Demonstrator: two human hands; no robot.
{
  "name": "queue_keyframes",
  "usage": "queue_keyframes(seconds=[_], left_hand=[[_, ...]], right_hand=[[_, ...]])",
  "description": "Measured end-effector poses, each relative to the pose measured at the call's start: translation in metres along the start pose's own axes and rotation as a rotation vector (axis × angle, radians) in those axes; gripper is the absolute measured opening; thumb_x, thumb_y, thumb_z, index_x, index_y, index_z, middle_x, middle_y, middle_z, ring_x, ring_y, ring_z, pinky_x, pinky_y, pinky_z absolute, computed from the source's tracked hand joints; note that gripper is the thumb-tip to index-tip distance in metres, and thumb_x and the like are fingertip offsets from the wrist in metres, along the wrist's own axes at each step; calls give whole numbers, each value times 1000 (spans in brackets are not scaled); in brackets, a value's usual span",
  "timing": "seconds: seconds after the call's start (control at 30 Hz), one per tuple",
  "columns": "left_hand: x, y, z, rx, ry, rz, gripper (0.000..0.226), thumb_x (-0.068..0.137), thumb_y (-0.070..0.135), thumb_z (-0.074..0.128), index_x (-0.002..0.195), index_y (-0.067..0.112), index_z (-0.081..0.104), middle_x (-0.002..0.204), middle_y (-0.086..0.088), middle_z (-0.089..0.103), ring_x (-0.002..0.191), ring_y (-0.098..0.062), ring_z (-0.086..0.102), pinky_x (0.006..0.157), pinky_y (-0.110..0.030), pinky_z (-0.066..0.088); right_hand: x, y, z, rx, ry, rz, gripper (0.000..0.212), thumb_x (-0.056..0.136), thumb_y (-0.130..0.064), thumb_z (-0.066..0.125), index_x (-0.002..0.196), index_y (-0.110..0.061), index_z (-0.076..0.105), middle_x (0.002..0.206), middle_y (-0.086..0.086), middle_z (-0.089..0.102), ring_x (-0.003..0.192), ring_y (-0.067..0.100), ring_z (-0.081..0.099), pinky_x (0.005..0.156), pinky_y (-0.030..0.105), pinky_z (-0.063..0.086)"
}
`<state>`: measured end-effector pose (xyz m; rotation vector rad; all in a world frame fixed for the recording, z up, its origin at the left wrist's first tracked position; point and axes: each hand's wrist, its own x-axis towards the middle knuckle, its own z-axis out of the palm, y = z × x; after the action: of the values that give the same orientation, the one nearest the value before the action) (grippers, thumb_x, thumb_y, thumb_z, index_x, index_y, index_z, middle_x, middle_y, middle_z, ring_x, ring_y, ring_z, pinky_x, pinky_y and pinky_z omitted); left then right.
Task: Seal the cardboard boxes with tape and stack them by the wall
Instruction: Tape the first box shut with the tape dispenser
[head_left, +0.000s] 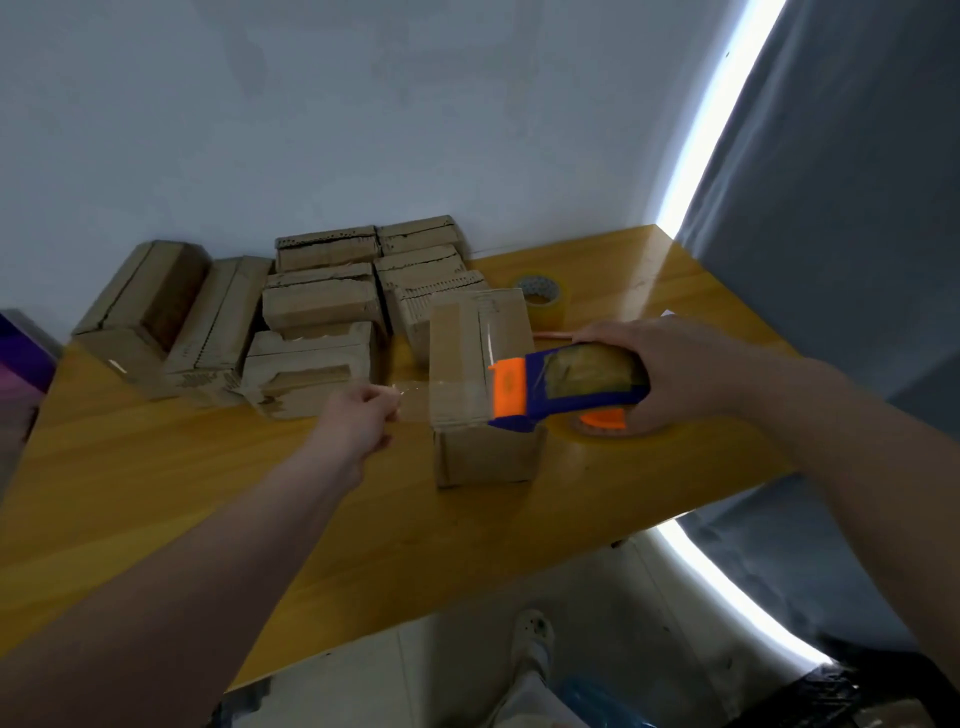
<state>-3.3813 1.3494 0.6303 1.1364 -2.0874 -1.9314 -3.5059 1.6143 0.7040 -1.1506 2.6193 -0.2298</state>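
Note:
A small cardboard box (480, 364) stands on the yellow wooden table (208, 509), near its middle. My right hand (670, 374) grips a blue and orange tape dispenser (566, 387) at the box's right edge. A strip of clear tape (415, 389) runs from the dispenser across the box top to my left hand (358, 421), which pinches the tape's free end just left of the box. Several more cardboard boxes (322, 306) are stacked at the back, against the wall (363, 130).
A spare roll of clear tape (543, 296) lies behind the box. A grey curtain (831, 208) hangs at the right, past the table's edge. A purple object (21, 353) sits at the far left. My shoe (532, 644) shows on the floor below the table's front edge.

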Motion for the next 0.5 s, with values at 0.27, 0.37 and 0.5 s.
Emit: queue_keyframes(seconds=[0.27,0.37,0.5], left_hand=[[-6,-23,28,143,93,55,24,100,28,49,78,20,53,81,-3,54,75,-17,52,82,-43,50],[-4,-29,27,170,98,36,25,101,28,47,77,20,51,83,-4,54,76,-18,51,83,-44,49],[0,-37,29,200,78,-4,23,101,28,45,84,14,52,83,-4,53,74,-18,49,80,-43,46]], right_hand=[[1,-4,-2,-182,-37,-26,70,73,-62,71,133,-48,37,100,-24,43,99,4,43,99,41,35],[6,-8,-1,-183,-65,-41,71,75,-61,70,135,-46,36,102,-23,41,97,1,37,101,41,34],[10,-11,1,-187,-84,-57,72,76,-58,71,137,-44,36,104,-23,38,99,1,39,98,38,35]])
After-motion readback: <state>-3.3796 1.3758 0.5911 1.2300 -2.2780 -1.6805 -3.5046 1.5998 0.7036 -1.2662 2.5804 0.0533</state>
